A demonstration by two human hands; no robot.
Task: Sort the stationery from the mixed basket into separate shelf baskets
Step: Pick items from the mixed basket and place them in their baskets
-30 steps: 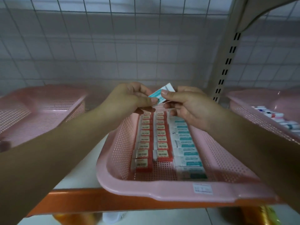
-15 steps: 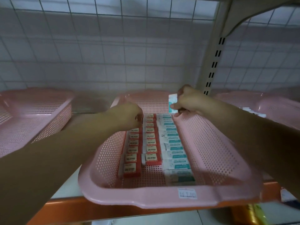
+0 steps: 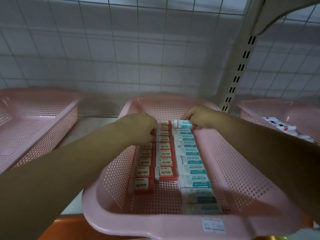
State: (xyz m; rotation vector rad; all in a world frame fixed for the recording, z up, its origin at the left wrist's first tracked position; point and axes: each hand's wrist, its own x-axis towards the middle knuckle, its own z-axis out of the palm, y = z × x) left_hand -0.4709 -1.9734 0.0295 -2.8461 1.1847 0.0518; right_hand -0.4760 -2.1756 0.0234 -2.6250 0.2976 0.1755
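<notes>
Placement is judged nearly done; the teal eraser (image 3: 183,124), held up between both hands a second ago, has been lowered to the far end of the teal row (image 3: 192,168) in the middle pink basket (image 3: 155,226); it is pinched by the right hand (image 3: 202,116), lying flat, label upward; the left hand (image 3: 140,129) is curled beside the red rows (image 3: 164,163); whether anything is gripped there cannot be told.

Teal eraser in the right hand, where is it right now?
In the head view, the teal eraser is at the far end of the teal row in the middle basket, held by the right hand, beside the red rows.
</notes>
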